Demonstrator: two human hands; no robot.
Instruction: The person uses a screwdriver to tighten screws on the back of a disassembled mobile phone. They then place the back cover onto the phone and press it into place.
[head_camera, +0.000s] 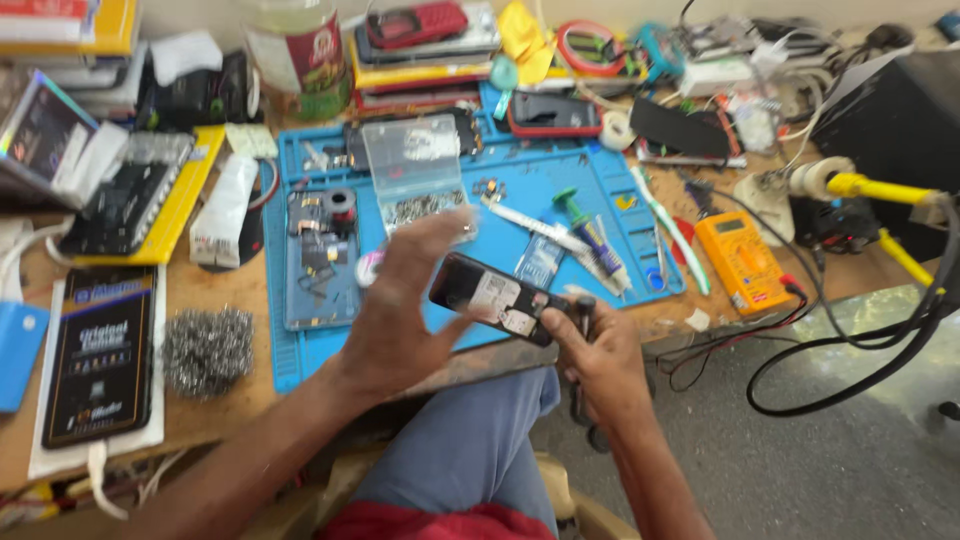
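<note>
Over blue mat (520, 190) — right hand (600, 355) grips opened phone (497, 298), left hand (405, 310) spread beside it.

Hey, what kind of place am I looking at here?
Most likely a phone repair bench. A blue repair mat holds an opened phone and a clear parts box, an orange multimeter lies beside it, and the hands, left hand and right hand, hold a small opened phone.

Opened phone (322, 258) lies on the mat (560, 175) (left part), multimeter (743, 262) right of it.
</note>
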